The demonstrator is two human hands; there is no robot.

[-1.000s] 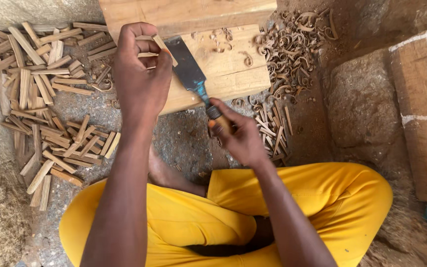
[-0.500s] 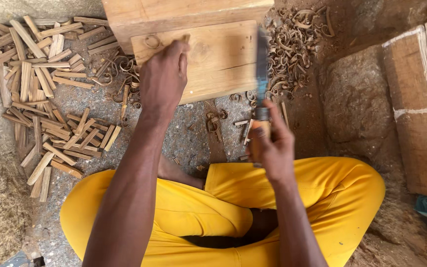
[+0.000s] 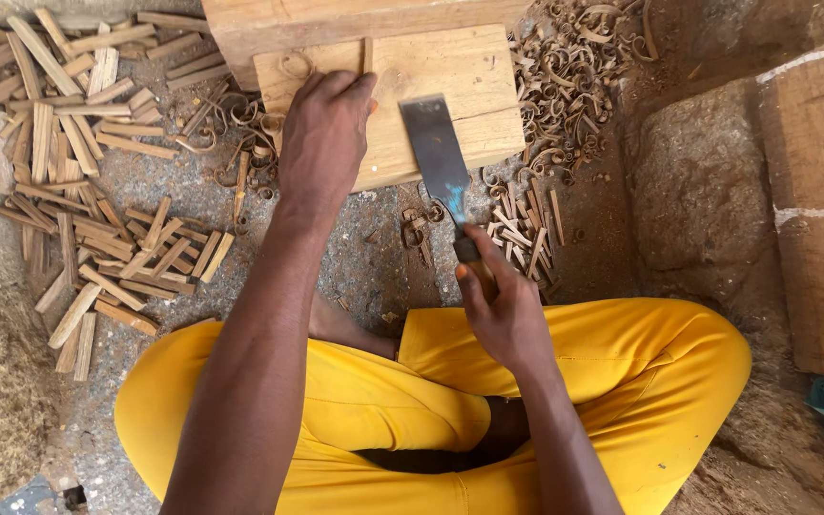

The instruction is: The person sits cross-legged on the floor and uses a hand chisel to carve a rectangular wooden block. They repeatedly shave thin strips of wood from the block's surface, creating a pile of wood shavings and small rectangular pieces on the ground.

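Left hand: the left hand (image 3: 324, 133) lies on the pale wooden block (image 3: 450, 67), fingers (image 3: 340, 88) bent and pressed together over a thin wooden strip (image 3: 367, 55) that stands out past the fingertips toward the block's far edge.
Right hand: the right hand (image 3: 500, 307) is wrapped around the handle of a broad chisel (image 3: 441, 162), fingers closed tight on it, thumb along the top.
Chisel: the flat steel blade rests across the near right part of the block, its edge pointing away from the person, just beside the left hand without touching it, as far as can be told.
Block: it sits on the ground in front of the crossed legs in yellow trousers (image 3: 641, 381), against a thicker beam (image 3: 336, 17) behind.
Strip: pinned to the block's top under the left hand; only its far end shows.
Step in hand: judged from the grip and the blade's place, the shaving of a strip, with the blade being set for a cut.
Next move calls for: a steady hold on the strip, the edge brought onto it at a low angle, and the left fingertips kept out of the blade's line.
Around: a heap of cut wooden sticks (image 3: 69, 162) lies to the left, curled wood shavings (image 3: 574, 86) to the right and by the block, a few thin slivers (image 3: 526, 215) near the chisel handle.
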